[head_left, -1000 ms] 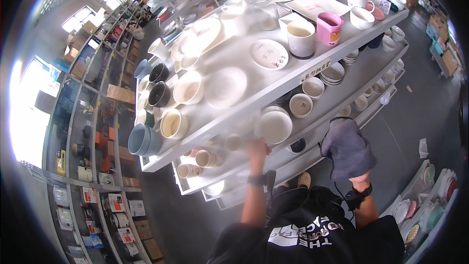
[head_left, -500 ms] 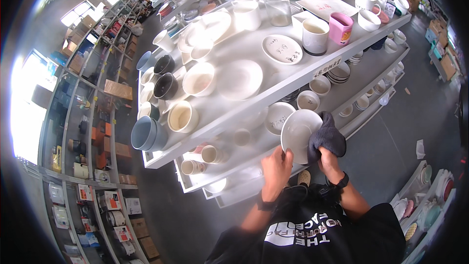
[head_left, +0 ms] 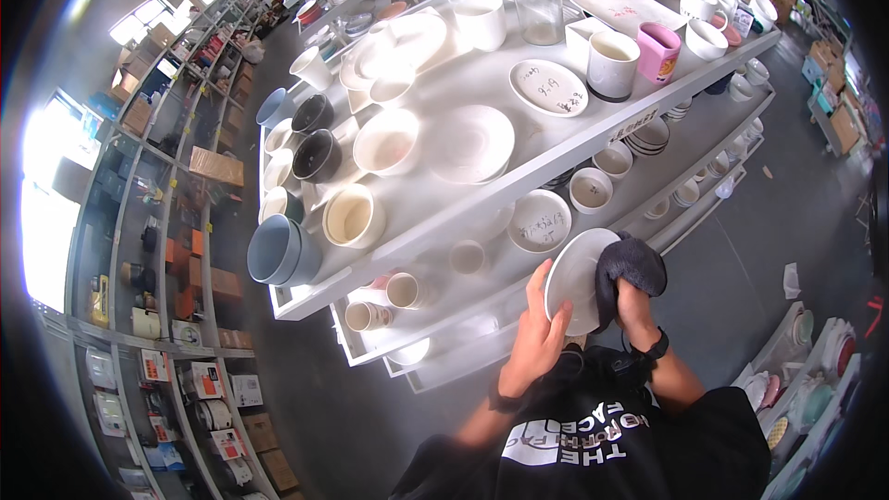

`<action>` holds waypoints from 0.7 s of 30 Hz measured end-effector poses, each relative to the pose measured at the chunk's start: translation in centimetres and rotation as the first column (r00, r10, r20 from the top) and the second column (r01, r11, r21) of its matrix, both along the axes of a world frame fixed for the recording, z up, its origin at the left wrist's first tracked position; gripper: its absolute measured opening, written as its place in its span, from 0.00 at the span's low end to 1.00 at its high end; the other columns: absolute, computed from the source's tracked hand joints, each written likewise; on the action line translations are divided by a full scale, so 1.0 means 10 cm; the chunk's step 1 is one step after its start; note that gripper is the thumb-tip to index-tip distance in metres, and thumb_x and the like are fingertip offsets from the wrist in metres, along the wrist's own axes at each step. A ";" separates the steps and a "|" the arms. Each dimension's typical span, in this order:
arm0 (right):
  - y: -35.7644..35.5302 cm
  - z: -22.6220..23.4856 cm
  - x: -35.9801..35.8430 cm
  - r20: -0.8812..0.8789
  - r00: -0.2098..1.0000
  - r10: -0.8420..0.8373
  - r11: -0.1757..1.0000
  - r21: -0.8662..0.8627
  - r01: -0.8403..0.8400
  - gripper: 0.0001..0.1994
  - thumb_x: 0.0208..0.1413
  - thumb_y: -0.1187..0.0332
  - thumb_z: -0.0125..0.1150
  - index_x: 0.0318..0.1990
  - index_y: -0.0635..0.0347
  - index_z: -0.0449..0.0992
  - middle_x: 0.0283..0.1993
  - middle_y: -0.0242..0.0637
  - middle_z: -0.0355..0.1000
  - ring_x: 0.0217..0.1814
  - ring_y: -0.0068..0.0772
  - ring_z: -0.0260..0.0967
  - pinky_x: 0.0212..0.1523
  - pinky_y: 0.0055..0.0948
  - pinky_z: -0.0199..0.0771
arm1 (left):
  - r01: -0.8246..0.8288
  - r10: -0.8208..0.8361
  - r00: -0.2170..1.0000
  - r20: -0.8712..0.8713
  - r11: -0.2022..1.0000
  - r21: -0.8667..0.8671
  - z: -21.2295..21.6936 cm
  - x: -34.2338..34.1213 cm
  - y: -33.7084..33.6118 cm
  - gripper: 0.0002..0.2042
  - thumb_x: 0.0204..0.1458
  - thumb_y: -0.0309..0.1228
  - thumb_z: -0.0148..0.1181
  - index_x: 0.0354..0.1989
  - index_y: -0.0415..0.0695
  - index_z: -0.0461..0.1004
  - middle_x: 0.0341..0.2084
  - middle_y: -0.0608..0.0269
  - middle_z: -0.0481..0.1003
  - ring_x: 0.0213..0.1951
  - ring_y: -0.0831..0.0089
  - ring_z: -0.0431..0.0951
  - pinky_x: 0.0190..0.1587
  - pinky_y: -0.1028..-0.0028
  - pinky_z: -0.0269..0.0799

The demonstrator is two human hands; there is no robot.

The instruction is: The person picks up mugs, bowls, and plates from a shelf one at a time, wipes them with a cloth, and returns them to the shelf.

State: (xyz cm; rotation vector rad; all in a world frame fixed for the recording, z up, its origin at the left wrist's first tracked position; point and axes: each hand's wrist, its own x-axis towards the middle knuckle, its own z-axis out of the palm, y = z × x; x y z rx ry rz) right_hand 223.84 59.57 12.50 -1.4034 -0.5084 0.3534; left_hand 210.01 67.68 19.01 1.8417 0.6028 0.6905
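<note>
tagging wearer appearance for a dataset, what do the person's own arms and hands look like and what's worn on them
Both forearms are bare, with no sleeves reaching them and no gloves. The left hand has a dark band at the wrist. The right hand has a black watch-like band on its wrist. The arms come out of a black top with white lettering on the chest.

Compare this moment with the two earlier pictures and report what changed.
The left hand, which reached to the lower shelf a second ago, took the round white plate off it and now holds it by the rim at chest height. The right hand brought the dark cloth against it. The crockery on the white top shelf stayed put.
</note>
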 end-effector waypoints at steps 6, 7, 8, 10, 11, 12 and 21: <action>-0.10 -0.07 0.07 0.370 0.929 -0.013 0.994 -0.099 0.054 0.10 0.50 0.78 0.54 0.40 0.63 0.76 0.41 0.38 0.72 0.46 0.33 0.68 0.51 0.32 0.66 | 0.106 -0.103 0.994 0.043 0.991 -0.084 -0.07 -0.11 0.10 0.29 0.53 0.21 0.45 0.65 0.43 0.46 0.55 0.46 0.62 0.54 0.56 0.67 0.55 0.67 0.61; -0.12 -0.03 0.12 0.441 0.894 0.078 0.988 -0.151 -0.012 0.09 0.48 0.78 0.55 0.37 0.62 0.77 0.39 0.38 0.73 0.44 0.35 0.69 0.48 0.33 0.68 | 0.097 -0.096 0.995 0.015 0.989 -0.110 -0.05 -0.13 0.11 0.29 0.52 0.21 0.44 0.65 0.43 0.47 0.53 0.46 0.64 0.52 0.56 0.69 0.53 0.67 0.62; -0.12 0.00 0.14 0.504 0.847 0.171 0.975 -0.208 -0.073 0.08 0.46 0.79 0.56 0.35 0.62 0.78 0.37 0.38 0.74 0.42 0.37 0.70 0.46 0.33 0.69 | 0.095 -0.094 0.995 0.014 0.989 -0.111 -0.03 -0.17 0.13 0.29 0.52 0.21 0.44 0.65 0.43 0.47 0.53 0.46 0.64 0.52 0.56 0.69 0.53 0.67 0.62; -0.14 0.04 0.15 0.518 0.832 0.201 0.971 -0.218 -0.099 0.07 0.45 0.80 0.57 0.33 0.61 0.78 0.36 0.38 0.74 0.40 0.37 0.70 0.44 0.33 0.69 | 0.147 -0.175 0.977 -0.118 0.965 -0.216 0.03 -0.23 0.18 0.27 0.52 0.22 0.45 0.63 0.43 0.51 0.43 0.44 0.71 0.44 0.53 0.74 0.48 0.65 0.66; -0.14 0.05 0.16 0.531 0.814 0.234 0.965 -0.228 -0.129 0.07 0.44 0.80 0.57 0.32 0.61 0.78 0.35 0.38 0.75 0.39 0.38 0.70 0.41 0.33 0.70 | 0.150 -0.178 0.977 -0.118 0.965 -0.217 0.02 -0.25 0.22 0.27 0.52 0.22 0.45 0.63 0.43 0.51 0.43 0.44 0.71 0.44 0.53 0.74 0.48 0.65 0.66; -0.14 0.03 0.18 0.531 0.814 0.235 0.965 -0.228 -0.130 0.07 0.44 0.80 0.57 0.32 0.61 0.78 0.35 0.38 0.75 0.39 0.38 0.70 0.41 0.33 0.70 | 0.170 -0.197 0.971 -0.133 0.967 -0.188 0.01 -0.27 0.26 0.25 0.52 0.23 0.45 0.61 0.43 0.53 0.36 0.43 0.72 0.38 0.50 0.74 0.43 0.64 0.67; 0.10 0.69 0.16 0.750 0.477 0.459 0.883 -0.323 -0.341 0.04 0.44 0.70 0.58 0.28 0.55 0.77 0.38 0.35 0.74 0.39 0.41 0.69 0.43 0.39 0.67 | 0.190 -0.211 0.930 -0.300 0.977 -0.098 0.16 -0.35 0.30 0.14 0.57 0.32 0.45 0.50 0.41 0.64 0.18 0.42 0.68 0.24 0.45 0.69 0.29 0.61 0.63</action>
